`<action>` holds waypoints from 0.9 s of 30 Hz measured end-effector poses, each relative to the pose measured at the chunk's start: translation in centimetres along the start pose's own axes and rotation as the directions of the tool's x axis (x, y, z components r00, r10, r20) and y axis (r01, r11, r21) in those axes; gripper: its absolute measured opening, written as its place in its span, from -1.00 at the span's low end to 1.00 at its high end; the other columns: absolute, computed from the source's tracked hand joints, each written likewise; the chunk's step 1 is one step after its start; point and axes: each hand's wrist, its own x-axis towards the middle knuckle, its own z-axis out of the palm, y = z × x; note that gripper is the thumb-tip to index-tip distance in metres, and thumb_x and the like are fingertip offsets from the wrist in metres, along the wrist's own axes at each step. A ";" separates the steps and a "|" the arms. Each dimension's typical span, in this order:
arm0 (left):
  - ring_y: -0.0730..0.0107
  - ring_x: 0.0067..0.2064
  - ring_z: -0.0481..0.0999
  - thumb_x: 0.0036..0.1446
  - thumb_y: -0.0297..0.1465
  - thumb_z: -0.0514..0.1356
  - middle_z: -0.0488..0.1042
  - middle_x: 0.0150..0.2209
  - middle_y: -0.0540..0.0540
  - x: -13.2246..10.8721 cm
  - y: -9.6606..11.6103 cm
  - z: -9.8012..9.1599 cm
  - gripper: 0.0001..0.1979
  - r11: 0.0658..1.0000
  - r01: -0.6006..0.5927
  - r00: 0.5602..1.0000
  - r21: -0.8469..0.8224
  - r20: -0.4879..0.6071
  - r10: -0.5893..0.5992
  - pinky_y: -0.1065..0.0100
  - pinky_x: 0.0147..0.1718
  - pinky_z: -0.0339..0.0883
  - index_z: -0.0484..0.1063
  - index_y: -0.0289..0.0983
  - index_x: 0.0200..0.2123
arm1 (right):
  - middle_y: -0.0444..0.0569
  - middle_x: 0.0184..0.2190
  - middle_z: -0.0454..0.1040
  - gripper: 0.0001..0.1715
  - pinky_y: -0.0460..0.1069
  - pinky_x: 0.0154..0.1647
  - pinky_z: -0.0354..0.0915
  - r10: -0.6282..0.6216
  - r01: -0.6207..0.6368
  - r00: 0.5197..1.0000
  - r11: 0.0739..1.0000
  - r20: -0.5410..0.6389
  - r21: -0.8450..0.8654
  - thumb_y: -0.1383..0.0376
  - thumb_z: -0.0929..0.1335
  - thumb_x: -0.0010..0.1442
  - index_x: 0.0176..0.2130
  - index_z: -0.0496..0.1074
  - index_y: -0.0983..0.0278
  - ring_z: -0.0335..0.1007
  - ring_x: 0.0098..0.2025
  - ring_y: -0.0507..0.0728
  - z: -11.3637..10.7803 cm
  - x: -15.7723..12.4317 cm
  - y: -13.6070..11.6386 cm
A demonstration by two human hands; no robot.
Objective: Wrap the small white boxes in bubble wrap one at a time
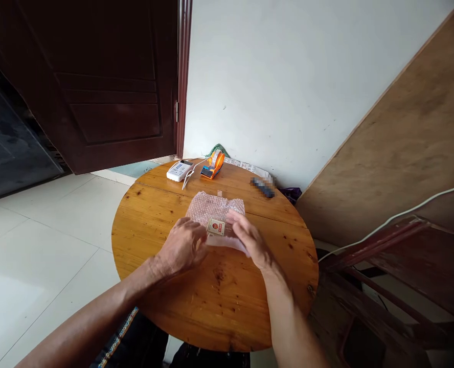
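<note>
A sheet of bubble wrap (207, 203) lies on the round wooden table, its near edge raised and curling. On the wrap sits a small cream box (216, 226) with a red round mark and a red label. My left hand (184, 243) is closed at the wrap's near left side, beside the box; its fingertips are partly hidden. To the right of the box is my right hand (248, 237), fingers stretched out over the wrap's right side, slightly blurred.
On the far part of the table (219, 301) stand an orange tape dispenser (213, 166), a white device (179, 170) with a cable, and a dark, pixelated long object (263, 187). A white wall (280, 76) rises behind; a dark red door (115, 87) is at left.
</note>
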 end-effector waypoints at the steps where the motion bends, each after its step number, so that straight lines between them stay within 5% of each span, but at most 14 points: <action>1: 0.28 -0.34 0.46 -0.04 -0.52 0.15 0.49 -0.47 -0.06 0.9 0.0 -0.2 -0.91 0.998 0.057 0.998 0.001 -0.021 -0.057 0.21 -0.08 0.33 0.44 -0.25 -0.46 | 0.11 0.18 0.40 -0.22 0.23 0.24 0.18 -0.025 0.025 1.000 0.998 -0.010 0.065 -0.23 0.22 0.22 0.20 0.32 0.17 0.31 0.21 0.31 -0.6 -0.1 0.0; 4: 0.19 -0.32 0.51 0.00 -0.48 0.14 0.53 -0.45 -0.10 3.6 -0.4 0.0 -0.87 0.972 0.234 0.972 0.004 -0.016 -0.234 0.24 -0.21 0.35 0.50 -0.24 -0.42 | 0.12 0.13 0.46 -0.13 0.26 0.26 0.14 -0.067 0.069 0.998 0.990 -0.017 0.123 -0.29 0.25 0.14 0.19 0.34 0.19 0.27 0.24 0.35 -1.7 -0.2 -0.1; 7: 0.21 -0.31 0.54 0.01 -0.47 0.15 0.58 -0.38 -0.08 4.9 -1.3 1.0 -0.84 0.950 0.310 0.951 -0.038 0.010 -0.310 0.29 -0.26 0.35 0.53 -0.22 -0.37 | 0.11 0.07 0.50 -0.16 0.22 0.15 0.25 0.007 -0.009 0.996 1.000 -0.087 -0.018 -0.16 0.43 0.01 0.16 0.36 0.19 0.31 0.19 0.35 -1.1 0.0 -0.2; 10: 0.29 -0.35 0.54 0.06 -0.43 0.14 0.59 -0.35 -0.06 4.8 -2.2 1.7 -0.81 0.939 0.317 0.948 -0.130 0.026 -0.316 0.33 -0.29 0.34 0.53 -0.22 -0.27 | 0.00 -0.19 0.57 -0.42 0.08 -0.11 0.37 0.059 -0.086 0.983 0.985 -0.173 -0.152 0.06 0.47 0.00 -0.01 0.46 0.20 0.48 -0.13 0.22 0.6 0.4 -0.3; 13: 0.26 -0.29 0.56 0.09 -0.29 0.20 0.60 -0.25 -0.10 4.3 -3.0 1.7 -0.72 0.923 0.292 0.956 -0.252 0.050 -0.289 0.33 -0.27 0.36 0.52 -0.25 -0.13 | -0.13 -0.48 0.47 -0.68 -0.04 -0.39 0.30 0.118 -0.143 0.973 0.983 -0.196 -0.118 0.10 0.42 0.04 -0.25 0.50 0.24 0.36 -0.45 0.07 1.9 0.8 -0.3; 16: 0.18 -0.14 0.56 0.01 -0.21 0.28 0.59 -0.11 -0.16 4.1 -3.6 1.7 -0.56 0.905 0.246 0.969 -0.346 0.059 -0.241 0.32 -0.20 0.38 0.50 -0.28 -0.04 | -0.17 -0.54 0.42 -0.70 -0.07 -0.48 0.23 0.178 -0.185 0.963 0.982 -0.201 -0.019 0.09 0.42 0.03 -0.32 0.47 0.25 0.28 -0.51 0.03 2.2 0.9 -0.2; 27: 0.48 -0.47 0.36 0.00 -0.36 0.20 0.44 -0.53 0.03 4.9 -3.5 3.1 -0.87 0.749 0.343 0.936 -0.566 0.136 -0.326 0.48 -0.48 0.18 0.48 -0.31 -0.47 | -0.09 -0.44 0.53 -0.69 -0.04 -0.36 0.29 0.141 -0.151 0.971 0.988 -0.195 -0.033 0.07 0.39 0.07 -0.32 0.52 0.26 0.38 -0.40 0.09 2.0 0.9 0.3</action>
